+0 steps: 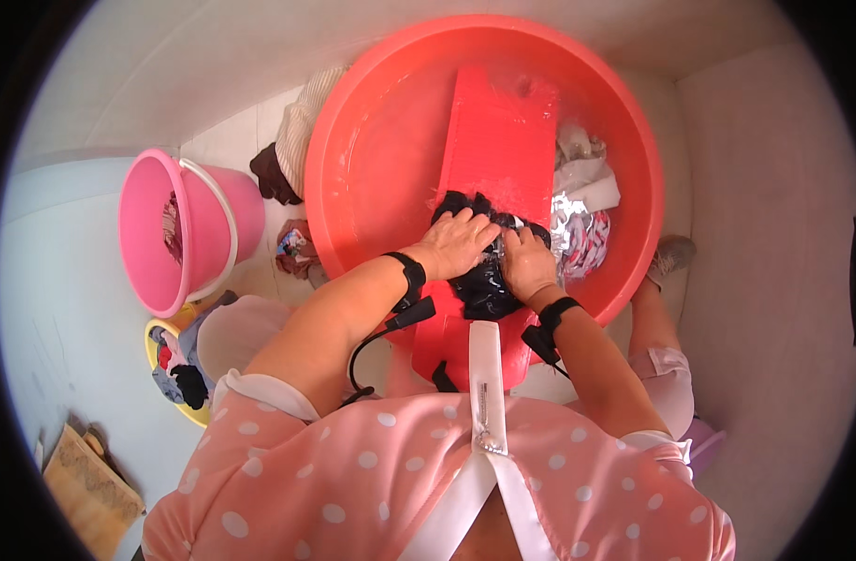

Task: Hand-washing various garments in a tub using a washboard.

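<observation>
Scrubbing well means you keep both hands, left hand [458,241] and right hand [528,265], pressed onto the dark garment [484,285], rubbing along the red washboard [500,140].

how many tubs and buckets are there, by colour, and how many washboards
red tub: 1
pink bucket: 1
yellow basin, partly hidden: 1
red washboard: 1
total: 4
Both hands, the left hand and the right hand, press a dark garment on the washboard.
</observation>
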`<state>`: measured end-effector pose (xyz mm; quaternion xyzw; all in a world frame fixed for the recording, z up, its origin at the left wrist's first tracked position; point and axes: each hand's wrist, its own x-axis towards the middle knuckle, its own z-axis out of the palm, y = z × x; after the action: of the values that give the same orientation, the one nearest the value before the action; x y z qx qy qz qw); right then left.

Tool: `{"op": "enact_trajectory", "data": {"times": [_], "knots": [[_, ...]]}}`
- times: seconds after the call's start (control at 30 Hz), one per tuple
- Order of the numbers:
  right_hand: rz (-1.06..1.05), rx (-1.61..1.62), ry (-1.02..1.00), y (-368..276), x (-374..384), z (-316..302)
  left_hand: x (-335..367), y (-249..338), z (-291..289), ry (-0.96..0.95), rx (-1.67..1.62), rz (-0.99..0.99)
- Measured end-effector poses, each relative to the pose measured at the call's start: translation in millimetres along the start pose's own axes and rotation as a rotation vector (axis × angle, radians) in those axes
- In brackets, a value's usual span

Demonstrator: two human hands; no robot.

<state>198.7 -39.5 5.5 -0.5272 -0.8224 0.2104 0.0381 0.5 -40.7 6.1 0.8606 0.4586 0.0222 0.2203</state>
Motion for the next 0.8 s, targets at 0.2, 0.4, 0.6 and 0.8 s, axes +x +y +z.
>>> {"op": "enact_trajectory", "data": {"times": [0.2, 0.4, 0.6, 0.8], "knots": [[0.102, -0.185, 0.076, 9, 37, -27, 47, -21, -16, 0.252, -0.339, -0.437], [-0.076, 0.16, 0.095, -4, -63, -13, -47, 48, -2, 0.134, -0.235, -0.26], [-0.175, 0.027, 0.074, -40, -94, -6, -97, 67, 13, 0.169, -0.084, -0.064], [-0.094, 0.004, -0.047, 4, 0, 5, -2, 11, 6, -0.016, -0.121, -0.207]]}}
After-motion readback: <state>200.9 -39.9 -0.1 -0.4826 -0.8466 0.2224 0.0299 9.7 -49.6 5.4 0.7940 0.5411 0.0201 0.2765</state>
